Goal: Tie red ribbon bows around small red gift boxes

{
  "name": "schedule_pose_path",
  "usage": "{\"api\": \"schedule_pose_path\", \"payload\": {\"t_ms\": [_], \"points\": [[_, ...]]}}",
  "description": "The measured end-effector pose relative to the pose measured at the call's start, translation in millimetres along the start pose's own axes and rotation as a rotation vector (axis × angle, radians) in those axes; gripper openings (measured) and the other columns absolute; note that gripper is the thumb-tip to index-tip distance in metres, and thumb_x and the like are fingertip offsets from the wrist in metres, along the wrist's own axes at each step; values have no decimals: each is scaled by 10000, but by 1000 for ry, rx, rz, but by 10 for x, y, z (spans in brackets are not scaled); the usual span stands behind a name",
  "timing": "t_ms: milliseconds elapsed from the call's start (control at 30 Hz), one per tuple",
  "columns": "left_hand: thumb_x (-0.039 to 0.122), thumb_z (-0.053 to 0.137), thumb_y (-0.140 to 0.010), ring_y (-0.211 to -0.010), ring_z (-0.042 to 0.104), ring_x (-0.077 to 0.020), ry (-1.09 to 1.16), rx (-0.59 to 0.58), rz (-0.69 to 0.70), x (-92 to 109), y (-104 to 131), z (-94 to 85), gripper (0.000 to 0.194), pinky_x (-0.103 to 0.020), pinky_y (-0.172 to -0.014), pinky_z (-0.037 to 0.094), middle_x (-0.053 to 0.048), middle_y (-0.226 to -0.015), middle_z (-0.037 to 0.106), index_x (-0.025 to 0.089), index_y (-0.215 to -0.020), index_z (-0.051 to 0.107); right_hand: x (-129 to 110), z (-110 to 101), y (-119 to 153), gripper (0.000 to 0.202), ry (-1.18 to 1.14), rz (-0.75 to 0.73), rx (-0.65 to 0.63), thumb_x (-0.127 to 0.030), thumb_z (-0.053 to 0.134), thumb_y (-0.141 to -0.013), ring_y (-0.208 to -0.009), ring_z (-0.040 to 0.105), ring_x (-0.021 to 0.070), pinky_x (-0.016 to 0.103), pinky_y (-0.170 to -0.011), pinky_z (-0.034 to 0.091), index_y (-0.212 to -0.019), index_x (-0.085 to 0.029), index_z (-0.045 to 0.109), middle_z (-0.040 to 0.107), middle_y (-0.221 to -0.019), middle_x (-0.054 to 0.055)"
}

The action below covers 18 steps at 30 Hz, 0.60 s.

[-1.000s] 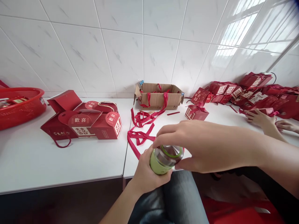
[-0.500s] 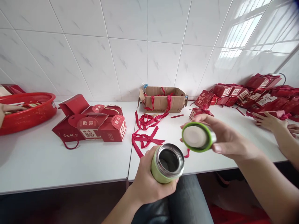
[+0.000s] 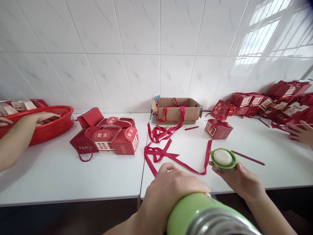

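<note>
My left hand (image 3: pixel 171 195) is wrapped round a light green thermos flask (image 3: pixel 195 209), which is tilted so its steel neck comes close to the camera at the bottom of the view. The flask's mouth is partly cut off by the frame edge. In my right hand (image 3: pixel 244 181) is the flask's lid (image 3: pixel 223 159), with its green rim and pale inner side facing up, held over the table's front part. Red ribbon (image 3: pixel 168 153) lies on the table beyond my left hand. Past the lid stands a small red gift box (image 3: pixel 218 129) tied with a bow.
Several red boxes (image 3: pixel 105 137) stand left of the table seam. A cardboard box (image 3: pixel 178 114) with ribbons sits by the wall. More red boxes (image 3: pixel 290 107) are piled at right, near a co-worker's hand (image 3: pixel 302 133). Another person's arm (image 3: pixel 22 133) reaches into a red basket (image 3: pixel 53 130).
My left hand has raised the flask towards the camera and tilted it. The lid in my right hand has moved right and down, its inner side now facing up. The view has shifted.
</note>
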<state>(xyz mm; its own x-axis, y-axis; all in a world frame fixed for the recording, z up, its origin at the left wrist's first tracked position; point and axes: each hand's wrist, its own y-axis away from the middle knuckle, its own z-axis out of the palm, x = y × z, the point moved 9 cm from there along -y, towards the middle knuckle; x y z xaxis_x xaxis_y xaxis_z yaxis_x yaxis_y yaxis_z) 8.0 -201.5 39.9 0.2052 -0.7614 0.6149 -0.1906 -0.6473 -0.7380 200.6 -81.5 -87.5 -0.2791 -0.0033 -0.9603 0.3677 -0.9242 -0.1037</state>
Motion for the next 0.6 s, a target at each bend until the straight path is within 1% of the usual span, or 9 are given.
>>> {"api": "schedule_pose_path", "payload": {"t_ms": [67, 100, 133, 200, 300, 400, 467, 567, 600], "points": [[328, 422, -947, -691, 667, -166, -43, 75, 8, 56, -37, -36, 179, -350, -820, 451, 21, -799, 703, 326, -1045, 572, 45, -17, 36, 311, 29, 19, -9, -480, 457, -827, -1138, 584, 366, 495, -1012, 393, -1032, -387, 670, 647, -1176, 73], [332, 407, -952, -681, 662, -165, -66, 91, 19, 81, -53, -49, 185, -360, -840, 444, 20, -781, 696, 328, -1039, 571, 79, -38, 54, 315, 17, 32, -8, -477, 467, -822, -1134, 586, 367, 498, -1016, 388, -1051, -391, 664, 646, -1177, 72], [328, 388, -958, -686, 662, -164, -90, 75, 44, 112, -72, -43, 200, -372, -866, 435, 16, -781, 693, 330, -1045, 568, 108, -59, 70, 320, -2, 36, -7, -475, 474, -818, -1131, 589, 364, 497, -1018, 384, -1072, -402, 654, 645, -1179, 67], [306, 359, -963, -725, 669, -173, -136, -5, 105, 172, -115, -18, 231, -396, -899, 419, 2, -818, 696, 332, -1090, 551, 143, -85, 94, 323, -12, 21, -14, -484, 472, -819, -1139, 585, 354, 493, -1018, 380, -1087, -424, 641, 639, -1192, 52], [280, 462, -907, -786, 671, -199, -180, -100, 171, 250, -183, -31, 260, -418, -876, 426, -5, -887, 701, 341, -1155, 514, 163, -43, 114, 321, 90, 1, -57, -524, 448, -818, -1190, 545, 356, 499, -1017, 378, -1040, -420, 655, 634, -1202, 50], [192, 607, -788, -830, 662, -194, -201, -91, 186, 308, -247, -103, 390, -391, -866, 446, 15, -960, 696, 322, -1144, 512, 168, 14, 121, 317, 135, -10, -71, -536, 442, -813, -1202, 535, 354, 500, -998, 405, -1026, -427, 650, 638, -1197, 41], [162, 587, -771, -861, 655, -182, -220, -86, 231, 374, -268, -121, 379, -383, -881, 446, 24, -998, 685, 285, -1124, 519, 216, 11, 118, 345, 116, 2, -57, -530, 402, -831, -1174, 560, 350, 501, -979, 427, -1057, -419, 638, 635, -1204, 39], [204, 489, -799, -859, 652, -172, -246, -63, 323, 489, -292, -148, 320, -403, -878, 436, 24, -1003, 677, 250, -1113, 529, 394, -51, 88, 434, 104, 20, -70, -520, 317, -859, -1160, 569, 361, 521, -966, 435, -1175, -392, 587, 633, -1209, 67], [220, 481, -796, -854, 651, -171, -251, -51, 343, 519, -307, -164, 329, -404, -867, 436, 27, -1005, 677, 253, -1119, 533, 458, -78, 70, 455, 115, 1, -91, -528, 302, -858, -1164, 565, 367, 532, -954, 442, -1220, -409, 550, 636, -1204, 68]]}}
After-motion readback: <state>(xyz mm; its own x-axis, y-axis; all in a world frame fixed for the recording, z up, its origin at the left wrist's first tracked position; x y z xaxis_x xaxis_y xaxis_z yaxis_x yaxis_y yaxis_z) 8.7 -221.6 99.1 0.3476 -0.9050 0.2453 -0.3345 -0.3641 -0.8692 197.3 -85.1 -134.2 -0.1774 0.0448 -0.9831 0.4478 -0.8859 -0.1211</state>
